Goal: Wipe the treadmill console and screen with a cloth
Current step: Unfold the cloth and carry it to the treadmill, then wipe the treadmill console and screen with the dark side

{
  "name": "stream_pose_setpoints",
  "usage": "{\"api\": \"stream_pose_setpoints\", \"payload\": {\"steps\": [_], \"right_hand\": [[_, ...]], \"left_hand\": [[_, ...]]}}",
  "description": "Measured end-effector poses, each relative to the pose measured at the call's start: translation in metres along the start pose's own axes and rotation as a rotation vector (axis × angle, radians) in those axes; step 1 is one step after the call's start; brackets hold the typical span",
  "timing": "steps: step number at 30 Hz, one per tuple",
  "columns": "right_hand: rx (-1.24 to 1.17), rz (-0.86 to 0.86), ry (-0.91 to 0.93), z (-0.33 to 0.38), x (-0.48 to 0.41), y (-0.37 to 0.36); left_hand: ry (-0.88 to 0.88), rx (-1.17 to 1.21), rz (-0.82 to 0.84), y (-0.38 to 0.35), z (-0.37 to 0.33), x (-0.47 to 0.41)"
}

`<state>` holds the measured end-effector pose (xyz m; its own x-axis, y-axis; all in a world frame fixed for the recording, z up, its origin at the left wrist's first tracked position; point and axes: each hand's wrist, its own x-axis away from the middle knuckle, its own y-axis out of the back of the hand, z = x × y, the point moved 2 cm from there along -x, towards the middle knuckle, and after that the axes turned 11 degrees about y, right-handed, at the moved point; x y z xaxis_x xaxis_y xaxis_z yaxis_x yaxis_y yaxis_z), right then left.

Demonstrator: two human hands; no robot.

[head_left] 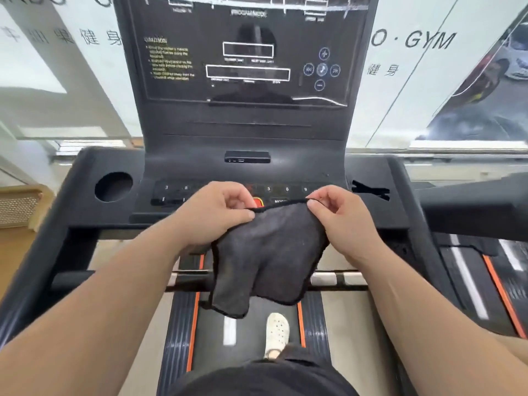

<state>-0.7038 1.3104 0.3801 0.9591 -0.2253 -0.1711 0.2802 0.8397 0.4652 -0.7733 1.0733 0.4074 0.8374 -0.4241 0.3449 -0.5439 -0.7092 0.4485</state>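
Observation:
A dark grey cloth point(265, 252) hangs in front of me, held up by its top edge. My left hand point(211, 212) pinches the cloth's upper left corner, and my right hand point(340, 218) pinches its upper right corner. Both hands hover just in front of the treadmill console's button row point(285, 190). The cloth's lower part droops over the handlebar point(337, 278). Above stands the dark screen point(245, 52), with white boxes, yellow caution text on its left and round media buttons on its right. The cloth is apart from the screen.
A round cup holder point(113, 186) sits in the console's left wing, and a slotted recess point(370, 190) in the right wing. A small USB port block point(247, 157) lies below the screen. My foot in a white shoe point(275, 332) stands on the belt. A second treadmill point(480, 270) is at right.

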Motion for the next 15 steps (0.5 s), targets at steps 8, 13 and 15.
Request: {"api": "stream_pose_setpoints", "payload": {"steps": [8, 13, 15], "right_hand": [[-0.006, -0.138, 0.021, -0.018, -0.078, 0.065], [0.242, -0.105, 0.090, -0.027, -0.125, 0.063], [0.374, -0.131, 0.044, -0.029, -0.136, 0.055]], "left_hand": [[-0.019, 0.012, -0.102, -0.029, -0.052, -0.067], [-0.037, -0.218, -0.144, -0.041, -0.061, -0.104], [-0.047, -0.291, -0.175, -0.043, -0.058, -0.115]]}}
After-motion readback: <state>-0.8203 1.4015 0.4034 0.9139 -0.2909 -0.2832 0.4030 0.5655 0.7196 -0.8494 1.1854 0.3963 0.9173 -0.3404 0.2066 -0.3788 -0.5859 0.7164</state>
